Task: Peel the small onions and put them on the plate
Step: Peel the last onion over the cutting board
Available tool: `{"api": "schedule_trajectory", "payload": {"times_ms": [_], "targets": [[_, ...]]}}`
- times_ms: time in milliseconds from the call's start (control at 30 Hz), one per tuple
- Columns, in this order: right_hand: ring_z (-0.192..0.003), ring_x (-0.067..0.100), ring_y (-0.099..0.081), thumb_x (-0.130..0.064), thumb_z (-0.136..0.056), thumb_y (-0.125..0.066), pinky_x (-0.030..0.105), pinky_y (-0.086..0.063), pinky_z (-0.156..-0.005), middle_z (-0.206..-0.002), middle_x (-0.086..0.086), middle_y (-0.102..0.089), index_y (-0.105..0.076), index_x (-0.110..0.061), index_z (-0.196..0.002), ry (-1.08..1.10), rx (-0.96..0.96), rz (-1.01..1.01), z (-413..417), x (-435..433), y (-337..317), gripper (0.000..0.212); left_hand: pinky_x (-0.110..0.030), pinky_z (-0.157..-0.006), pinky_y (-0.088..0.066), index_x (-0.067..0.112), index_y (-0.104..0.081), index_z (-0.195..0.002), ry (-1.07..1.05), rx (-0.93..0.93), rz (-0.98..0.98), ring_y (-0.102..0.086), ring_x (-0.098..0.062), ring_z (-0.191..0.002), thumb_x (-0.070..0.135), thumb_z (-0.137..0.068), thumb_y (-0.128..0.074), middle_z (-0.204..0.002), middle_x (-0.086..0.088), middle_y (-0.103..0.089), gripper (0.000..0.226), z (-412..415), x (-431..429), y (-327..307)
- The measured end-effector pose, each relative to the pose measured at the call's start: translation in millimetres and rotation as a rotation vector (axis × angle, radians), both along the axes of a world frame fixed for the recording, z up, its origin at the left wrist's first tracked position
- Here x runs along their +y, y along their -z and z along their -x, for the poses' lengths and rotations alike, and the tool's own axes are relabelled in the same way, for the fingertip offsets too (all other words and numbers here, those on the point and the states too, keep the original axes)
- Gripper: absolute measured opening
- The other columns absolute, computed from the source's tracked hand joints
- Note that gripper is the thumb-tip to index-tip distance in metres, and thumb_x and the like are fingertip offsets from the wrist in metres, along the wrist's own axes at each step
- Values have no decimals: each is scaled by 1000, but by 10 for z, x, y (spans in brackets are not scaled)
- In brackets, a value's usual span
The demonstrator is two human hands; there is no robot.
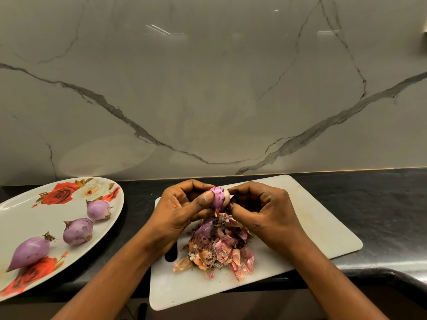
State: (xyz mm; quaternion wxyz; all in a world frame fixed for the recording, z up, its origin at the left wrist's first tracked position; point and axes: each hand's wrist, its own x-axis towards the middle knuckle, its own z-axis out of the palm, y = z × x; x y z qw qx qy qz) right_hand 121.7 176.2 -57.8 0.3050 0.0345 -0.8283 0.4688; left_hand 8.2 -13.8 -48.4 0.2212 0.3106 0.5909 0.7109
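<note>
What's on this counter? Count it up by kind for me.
Onions on the plate: 3
Onion between left hand and right hand: 1
Plate: 1
Cutting board: 1
Heap of peels: 1
Total: 7
A purple lump in the heap is unclear, not counted.

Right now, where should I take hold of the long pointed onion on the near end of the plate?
Pinch the long pointed onion across its fat middle, coming from above. It lies on its side on the plate; its tip tapers too thin for a sure grip, and the root tuft looks frail.
</note>
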Motion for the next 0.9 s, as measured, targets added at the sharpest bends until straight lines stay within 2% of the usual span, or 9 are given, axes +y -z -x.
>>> {"api": "schedule_trajectory", "payload": {"times_ms": [233, 367, 533, 700, 900], "targets": [[-92, 9, -76, -21, -84, -88, 24, -63, -79, -98, -10, -77, -76, -18, -116, -15, -23, 26, -2, -29, -14, 34, -33, -84, -64, 2, -68, -120, 5, 21, -1, -76, -32, -107, 15, -88, -72, -114, -15, -78, 35, 0, 8, 10], [-92, 11, -76, -19, -83, -88, 29, -65, -81, -99, -8, -78, -75, -17, -116, -18, -41, 42, 2, -9, -4, 36, -33, -84, -64, 2, -68, -120, 14, 12, -2, -76, -32, -108, 16, -86, -72, -114, -14, -78, 36, 2, 4, 9], [-93, 9, -77, -14, -84, -87, 26, -64, -83, -100, -8, -79, -77, -16, -117, -14, -38, 20, 1, 0, 2, 34, -33, -84, -65, 3, -68, -119, 10, 4, 2, -76, -30, -107, 17, -85, -73, -114, -13, -78, 37, 14, 8, 3], [-90, 9, -76, -10, -88, -81, 26, -64, -78, -97, -10, -78, -79, -16, -112, 38, 2, -39, 15, 9, 8, 24, -28, -79, -63, 6, -70, -116, 16, -5, 9, -77, -28, -105, 20, -83, -73, -112, -9, -78, 36, -5, 4, -7], [-98, 4, -74, -18, -89, -83, 23, -62, -85, -106, -11, -78, -76, -18, -122, 1, 12, -30, -4, -33, 0, 34, -32, -84, -64, 8, -69, -122, -19, 19, 5, -76, -28, -109, 21, -87, -70, -117, -8, -78, 38, 8, 26, 6]]}}
